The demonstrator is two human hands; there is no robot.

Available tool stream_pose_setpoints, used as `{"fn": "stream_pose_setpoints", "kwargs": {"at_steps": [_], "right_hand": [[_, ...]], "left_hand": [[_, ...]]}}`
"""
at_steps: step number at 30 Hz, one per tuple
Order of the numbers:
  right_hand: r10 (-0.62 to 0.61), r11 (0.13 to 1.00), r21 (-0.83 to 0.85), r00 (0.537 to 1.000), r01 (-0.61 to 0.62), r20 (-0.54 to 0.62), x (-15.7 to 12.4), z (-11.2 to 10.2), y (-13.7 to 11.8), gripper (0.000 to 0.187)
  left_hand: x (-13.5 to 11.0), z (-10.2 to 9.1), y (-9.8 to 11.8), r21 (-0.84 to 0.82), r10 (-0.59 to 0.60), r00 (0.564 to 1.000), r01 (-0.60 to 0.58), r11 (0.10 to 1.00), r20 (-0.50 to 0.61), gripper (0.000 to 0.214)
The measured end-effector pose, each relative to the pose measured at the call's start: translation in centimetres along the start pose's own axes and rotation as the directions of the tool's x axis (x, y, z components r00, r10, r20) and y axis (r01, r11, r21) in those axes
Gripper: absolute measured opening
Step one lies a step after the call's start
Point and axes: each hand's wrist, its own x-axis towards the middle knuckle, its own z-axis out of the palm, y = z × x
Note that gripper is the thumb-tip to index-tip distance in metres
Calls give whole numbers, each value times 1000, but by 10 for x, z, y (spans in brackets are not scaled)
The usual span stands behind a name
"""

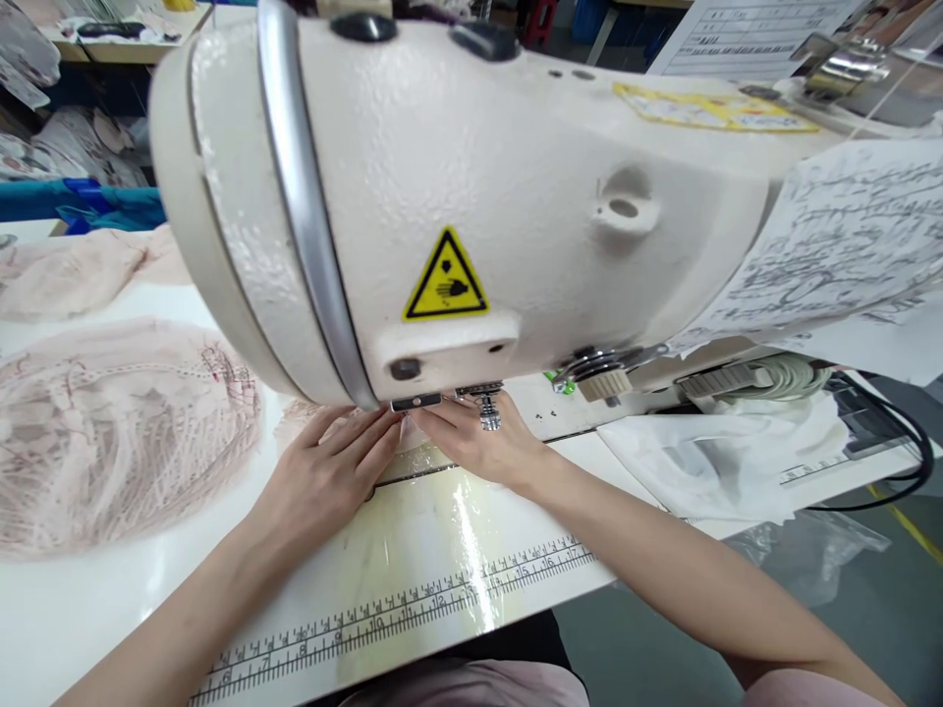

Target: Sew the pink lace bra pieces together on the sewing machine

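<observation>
My left hand lies palm down on the sewing machine bed with its fingers stretched out, pressing on sheer pale pink fabric. Opposite it, my right hand reaches in under the machine head from the right. Its visible fingers are extended, and their tips are hidden behind the head. The fingers of both hands come close together by the presser area. A white sewing machine fills the upper middle and hides the needle and most of the fabric between my hands.
More sheer pink fabric with dark red stitching spreads over the table at left. A printed ruler runs along the front edge. White cloth lies at right, near a black cable. Handwritten paper hangs on the machine.
</observation>
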Motion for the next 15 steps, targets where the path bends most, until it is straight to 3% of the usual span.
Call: {"fn": "stream_pose_setpoints", "kwargs": {"at_steps": [5, 15], "right_hand": [[-12, 1000, -23, 997, 10, -75, 3, -3, -1, 28], [37, 997, 70, 995, -30, -91, 5, -4, -8, 23]], "left_hand": [[-1, 0, -2, -23, -5, 1000, 5, 1000, -5, 28], [1, -2, -10, 0, -10, 1000, 10, 1000, 15, 25]]}}
